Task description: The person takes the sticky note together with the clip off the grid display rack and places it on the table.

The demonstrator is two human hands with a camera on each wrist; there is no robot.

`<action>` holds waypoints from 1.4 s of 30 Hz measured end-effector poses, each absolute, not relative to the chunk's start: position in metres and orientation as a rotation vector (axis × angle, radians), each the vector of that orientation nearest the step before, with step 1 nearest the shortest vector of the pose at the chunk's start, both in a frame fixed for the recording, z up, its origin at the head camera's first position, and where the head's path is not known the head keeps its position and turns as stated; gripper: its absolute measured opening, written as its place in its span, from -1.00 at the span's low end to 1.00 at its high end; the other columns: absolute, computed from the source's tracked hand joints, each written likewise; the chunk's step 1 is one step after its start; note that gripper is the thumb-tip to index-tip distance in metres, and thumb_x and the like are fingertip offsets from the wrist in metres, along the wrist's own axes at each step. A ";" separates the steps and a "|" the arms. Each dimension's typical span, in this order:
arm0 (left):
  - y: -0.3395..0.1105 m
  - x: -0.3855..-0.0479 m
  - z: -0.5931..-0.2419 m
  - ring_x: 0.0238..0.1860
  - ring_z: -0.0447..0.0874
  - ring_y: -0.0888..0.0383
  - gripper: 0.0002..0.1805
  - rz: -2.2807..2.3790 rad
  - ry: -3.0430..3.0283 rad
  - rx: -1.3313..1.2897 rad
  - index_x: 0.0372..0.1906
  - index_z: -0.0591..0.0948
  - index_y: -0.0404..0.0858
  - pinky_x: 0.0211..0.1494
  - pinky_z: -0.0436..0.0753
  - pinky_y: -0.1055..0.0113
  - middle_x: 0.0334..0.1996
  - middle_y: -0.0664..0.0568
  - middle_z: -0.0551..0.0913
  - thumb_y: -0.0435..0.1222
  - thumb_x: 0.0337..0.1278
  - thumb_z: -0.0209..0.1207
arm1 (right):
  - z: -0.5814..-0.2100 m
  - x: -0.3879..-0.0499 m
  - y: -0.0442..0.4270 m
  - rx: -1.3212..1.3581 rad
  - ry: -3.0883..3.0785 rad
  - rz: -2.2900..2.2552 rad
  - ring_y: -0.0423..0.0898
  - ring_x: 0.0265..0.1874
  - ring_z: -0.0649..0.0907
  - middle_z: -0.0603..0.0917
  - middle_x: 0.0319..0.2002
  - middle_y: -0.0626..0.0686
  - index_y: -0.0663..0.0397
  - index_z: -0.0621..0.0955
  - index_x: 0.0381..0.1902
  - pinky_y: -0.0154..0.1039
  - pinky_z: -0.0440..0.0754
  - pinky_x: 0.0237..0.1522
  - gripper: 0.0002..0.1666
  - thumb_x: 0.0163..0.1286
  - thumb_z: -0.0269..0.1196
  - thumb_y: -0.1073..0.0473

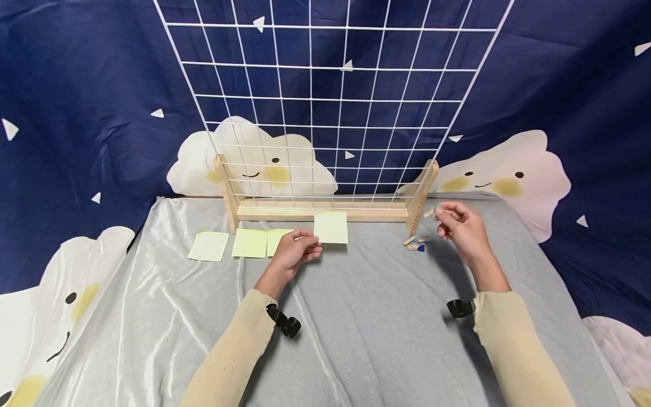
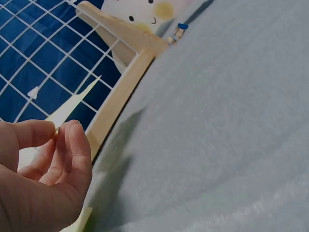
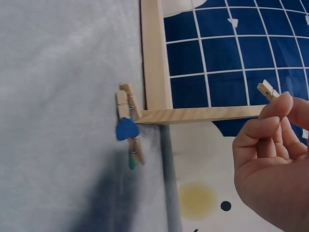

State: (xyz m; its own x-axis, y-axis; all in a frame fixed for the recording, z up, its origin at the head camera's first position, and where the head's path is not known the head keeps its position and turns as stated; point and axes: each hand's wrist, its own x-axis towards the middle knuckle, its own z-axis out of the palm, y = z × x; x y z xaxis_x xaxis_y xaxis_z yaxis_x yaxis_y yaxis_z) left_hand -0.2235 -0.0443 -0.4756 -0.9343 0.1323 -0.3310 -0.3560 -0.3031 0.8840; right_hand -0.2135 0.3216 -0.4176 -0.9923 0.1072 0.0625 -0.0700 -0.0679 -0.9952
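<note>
My left hand (image 1: 296, 250) pinches a pale yellow sticky note (image 1: 331, 227) by its left edge, holding it off the cloth in front of the stand's wooden base. In the left wrist view the note (image 2: 67, 110) appears nearly edge-on beyond the thumb. At the right, my right hand (image 1: 461, 230) pinches a small wooden clothespin (image 3: 267, 90) between thumb and fingers, its end sticking out past the fingertips. Below and left of that hand lie several small clothespins (image 3: 123, 104) in a pile, one with a blue heart (image 3: 127, 129), near the foot of the stand.
A white wire grid (image 1: 328, 100) rises from a wooden stand (image 1: 325, 215) at the back. More sticky notes lie left of the left hand, among them a pale note (image 1: 208, 246) and a yellow note (image 1: 250, 243). Grey cloth (image 1: 376, 328) covers the table; a dark blue curtain (image 1: 91, 68) hangs behind.
</note>
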 end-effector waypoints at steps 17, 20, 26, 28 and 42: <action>-0.054 -0.221 -0.492 -0.48 0.71 0.19 -0.90 2.199 1.687 -0.349 -0.13 0.55 -0.43 -0.35 0.77 0.40 -0.35 -0.20 0.73 -0.52 0.31 0.21 | -0.438 -0.206 0.324 -0.063 -2.092 2.247 -0.24 -0.63 0.55 0.67 -0.40 -0.01 0.24 0.53 -0.04 -0.46 0.53 -0.62 -0.80 0.50 0.26 0.25; -0.055 -0.220 -0.490 -0.48 0.72 0.19 -0.90 2.201 1.688 -0.352 -0.14 0.55 -0.42 -0.36 0.77 0.40 -0.37 -0.21 0.72 -0.53 0.30 0.21 | -0.443 -0.206 0.324 -0.054 -2.097 2.259 -0.24 -0.63 0.55 0.67 -0.42 -0.04 0.26 0.52 -0.04 -0.46 0.53 -0.62 -0.81 0.51 0.25 0.26; -0.057 -0.220 -0.488 -0.48 0.73 0.18 -0.88 2.194 1.692 -0.343 -0.11 0.54 -0.44 -0.35 0.77 0.40 -0.38 -0.21 0.73 -0.54 0.30 0.21 | -0.453 -0.206 0.325 -0.099 -2.143 2.211 -0.25 -0.63 0.54 0.67 -0.44 -0.08 0.30 0.50 -0.01 -0.47 0.51 -0.63 -0.78 0.52 0.23 0.26; -0.057 -0.220 -0.488 -0.50 0.73 0.19 -0.86 2.183 1.711 -0.347 -0.10 0.55 -0.44 -0.37 0.77 0.41 -0.38 -0.21 0.74 -0.54 0.29 0.21 | -0.456 -0.205 0.326 -0.134 -2.182 2.176 -0.26 -0.62 0.55 0.68 -0.43 -0.08 0.25 0.52 -0.03 -0.46 0.52 -0.62 -0.81 0.52 0.23 0.25; -0.062 -0.216 -0.489 -0.60 0.67 0.25 -0.87 2.031 2.011 -0.291 -0.13 0.59 -0.45 -0.47 0.73 0.44 -0.42 -0.20 0.74 -0.49 0.27 0.25 | -0.480 -0.202 0.332 -0.231 -2.513 1.903 -0.29 -0.54 0.58 0.70 -0.31 -0.10 0.54 0.41 0.25 -0.42 0.63 -0.50 -0.46 0.57 0.19 0.17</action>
State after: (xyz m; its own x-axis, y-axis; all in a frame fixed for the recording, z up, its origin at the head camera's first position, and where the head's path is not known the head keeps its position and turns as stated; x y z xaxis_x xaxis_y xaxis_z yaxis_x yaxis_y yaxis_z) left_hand -0.2159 -0.0618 -0.4886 -0.9440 0.0482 -0.3265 -0.3269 -0.0014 0.9450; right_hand -0.2017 0.3323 -0.4796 -0.9891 0.1047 -0.1034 0.1279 0.2647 -0.9558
